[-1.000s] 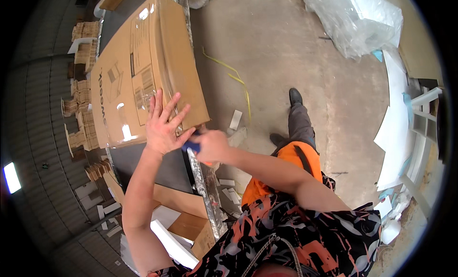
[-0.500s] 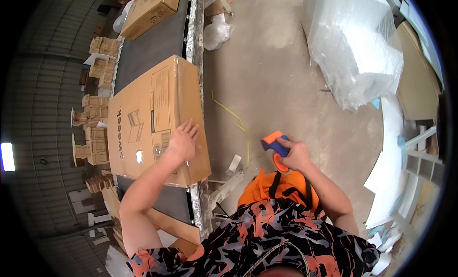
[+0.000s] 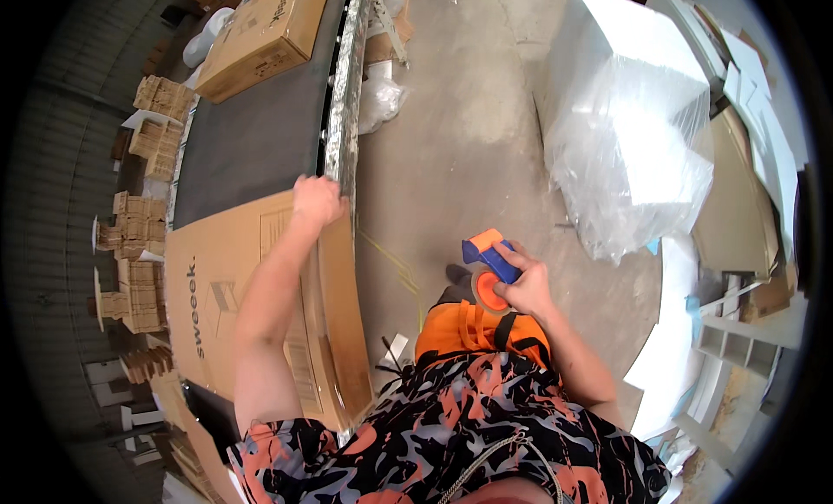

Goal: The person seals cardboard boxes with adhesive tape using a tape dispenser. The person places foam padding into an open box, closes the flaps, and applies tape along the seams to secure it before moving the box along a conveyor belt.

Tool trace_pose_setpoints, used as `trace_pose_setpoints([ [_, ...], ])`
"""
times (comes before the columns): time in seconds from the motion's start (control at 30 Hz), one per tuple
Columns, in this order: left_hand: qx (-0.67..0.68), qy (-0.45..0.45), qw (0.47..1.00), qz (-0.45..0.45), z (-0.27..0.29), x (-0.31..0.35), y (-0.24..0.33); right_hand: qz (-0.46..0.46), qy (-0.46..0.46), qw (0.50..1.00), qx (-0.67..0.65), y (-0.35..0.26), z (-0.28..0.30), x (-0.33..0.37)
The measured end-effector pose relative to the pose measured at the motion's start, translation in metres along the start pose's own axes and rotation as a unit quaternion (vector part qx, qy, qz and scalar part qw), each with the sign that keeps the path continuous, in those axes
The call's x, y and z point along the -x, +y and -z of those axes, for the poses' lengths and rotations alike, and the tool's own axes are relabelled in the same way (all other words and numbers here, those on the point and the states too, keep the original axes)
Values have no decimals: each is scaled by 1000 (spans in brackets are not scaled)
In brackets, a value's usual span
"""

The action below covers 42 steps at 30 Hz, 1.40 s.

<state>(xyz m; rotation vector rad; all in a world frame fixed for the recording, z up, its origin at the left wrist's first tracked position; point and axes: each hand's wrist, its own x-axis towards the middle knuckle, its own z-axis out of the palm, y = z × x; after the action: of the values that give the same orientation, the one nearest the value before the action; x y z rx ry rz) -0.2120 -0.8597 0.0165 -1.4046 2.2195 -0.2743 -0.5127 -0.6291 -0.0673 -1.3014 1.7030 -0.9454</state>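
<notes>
A large printed cardboard box point(image 3: 234, 244) lies flat on the dark conveyor belt point(image 3: 252, 131) to my left. My left hand point(image 3: 318, 199) is at the box's far right corner, its fingers curled over the far edge. My forearm crosses above the box top and hides part of its printing. In front of my waist, my right hand point(image 3: 526, 283) grips a blue and orange tape dispenser point(image 3: 495, 257) off to the right of the box, touching nothing else. An orange disc shows at the dispenser's lower end.
Another cardboard box point(image 3: 269, 44) sits farther up the belt. A metal rail point(image 3: 347, 114) edges the conveyor. Stacks of flat cardboard point(image 3: 143, 218) stand beyond it. At right are a plastic-wrapped white bundle point(image 3: 633, 140) and leaning white sheets point(image 3: 668, 330).
My left hand has slid from the box's right side to its far corner. The near box now sits lower in view. My right hand still holds the tape dispenser.
</notes>
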Motion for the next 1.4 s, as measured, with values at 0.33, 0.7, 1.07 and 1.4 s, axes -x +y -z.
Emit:
trace_pose_setpoints([
  [0.33,245,99,952,156,-28,2,-23,-117,-219,939,-239,-57,-41,-175],
  [0.7,303,67,920,240,-17,-9,-24,-69,-639,727,-243,-150,-232,-399],
  [1.07,309,53,922,229,-2,-23,-29,270,-691,670,34,-130,-171,-306],
  [1.4,321,31,913,250,3,-28,-26,-106,-721,663,-169,-89,-195,-408],
])
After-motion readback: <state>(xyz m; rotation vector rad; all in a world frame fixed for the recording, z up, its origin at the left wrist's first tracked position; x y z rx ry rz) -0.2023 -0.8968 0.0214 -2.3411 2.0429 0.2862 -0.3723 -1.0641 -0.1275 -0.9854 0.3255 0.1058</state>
